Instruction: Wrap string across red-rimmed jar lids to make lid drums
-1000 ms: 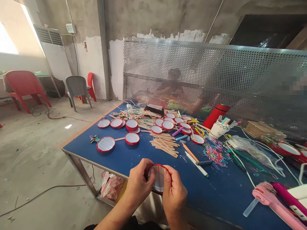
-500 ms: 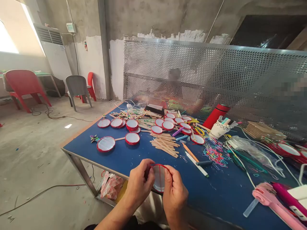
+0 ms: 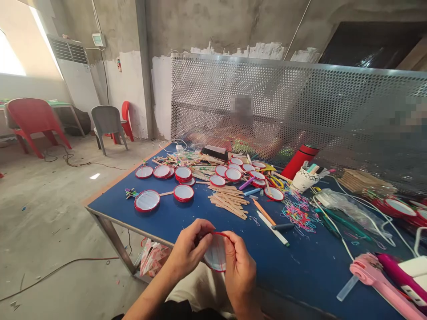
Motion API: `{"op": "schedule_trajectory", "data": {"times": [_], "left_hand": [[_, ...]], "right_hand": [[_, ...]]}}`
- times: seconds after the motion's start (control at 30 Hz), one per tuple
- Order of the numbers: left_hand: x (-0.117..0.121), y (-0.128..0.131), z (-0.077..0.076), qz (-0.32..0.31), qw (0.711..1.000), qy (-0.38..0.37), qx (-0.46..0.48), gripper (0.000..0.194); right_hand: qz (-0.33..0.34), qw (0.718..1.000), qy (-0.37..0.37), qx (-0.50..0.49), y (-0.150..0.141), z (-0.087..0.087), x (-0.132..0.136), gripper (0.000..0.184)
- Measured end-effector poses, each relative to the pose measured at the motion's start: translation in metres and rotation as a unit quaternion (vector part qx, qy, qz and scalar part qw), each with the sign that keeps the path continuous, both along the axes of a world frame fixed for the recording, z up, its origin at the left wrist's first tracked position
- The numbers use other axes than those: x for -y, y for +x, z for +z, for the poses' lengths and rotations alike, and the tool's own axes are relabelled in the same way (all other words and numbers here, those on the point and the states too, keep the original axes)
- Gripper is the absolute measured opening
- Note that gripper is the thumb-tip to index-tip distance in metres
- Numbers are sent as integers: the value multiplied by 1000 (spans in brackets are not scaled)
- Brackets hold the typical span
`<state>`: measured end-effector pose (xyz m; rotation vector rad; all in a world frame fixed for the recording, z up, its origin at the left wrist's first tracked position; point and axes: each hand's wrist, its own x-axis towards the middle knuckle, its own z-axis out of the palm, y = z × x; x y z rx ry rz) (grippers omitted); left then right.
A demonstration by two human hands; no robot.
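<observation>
A round, pale disc with a red rim [image 3: 215, 255] is held in front of me, just off the table's near edge. A thin red strand runs across its face. My left hand [image 3: 191, 249] pinches the far left of the rim between thumb and fingers. On the other side my right hand [image 3: 239, 266] grips the disc, its thumb along the face and its fingers behind. Similar red-rimmed discs [image 3: 183, 192] lie beyond on the blue table [image 3: 113, 202], some stacked. Flat wooden craft sticks [image 3: 229, 202] are heaped straight ahead of my hands.
Colourful rubber bands [image 3: 298, 213], an orange pen [image 3: 265, 212] and a white marker [image 3: 273, 229] lie to the right. A pink hot glue gun [image 3: 376, 275] sits at near right. Behind stand a pen cup [image 3: 304, 180], a red flask [image 3: 300, 161] and a perforated metal screen [image 3: 283, 89].
Both hands have shifted slightly left with the disc. The disc has tilted, so more of its pale face shows. The things on the table have stayed put.
</observation>
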<state>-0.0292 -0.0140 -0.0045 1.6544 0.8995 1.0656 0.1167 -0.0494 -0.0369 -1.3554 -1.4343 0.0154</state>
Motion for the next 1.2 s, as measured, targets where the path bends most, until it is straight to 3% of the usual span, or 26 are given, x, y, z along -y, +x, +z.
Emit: {"op": "schedule_trajectory", "data": {"times": [0.17,0.33,0.5,0.6,0.73,0.93,1.07,1.2], "left_hand": [[-7,-11,5,-78,993,-84,37,26],[-15,-16,4,-164,966,-164,113,36],[-15,-16,5,-143,974,-145,99,41],[-15,-15,8,-162,972,-137,98,47],[-17,-16,9,-209,957,-178,97,42],[-19,-17,7,-197,946,-204,157,38],[-15,-15,8,-145,966,-150,149,35],[-5,-9,10,-93,996,3,11,6]], "right_hand": [[100,989,-87,-65,7,19,3,37],[132,979,-116,-103,7,25,2,38],[126,980,-112,-105,6,22,2,36],[119,982,-106,-105,7,21,2,35],[121,986,-86,-73,7,18,0,33],[112,993,-30,-35,3,12,-1,28],[85,995,-31,-44,3,13,-1,31],[82,996,-34,-24,7,17,1,31]]}}
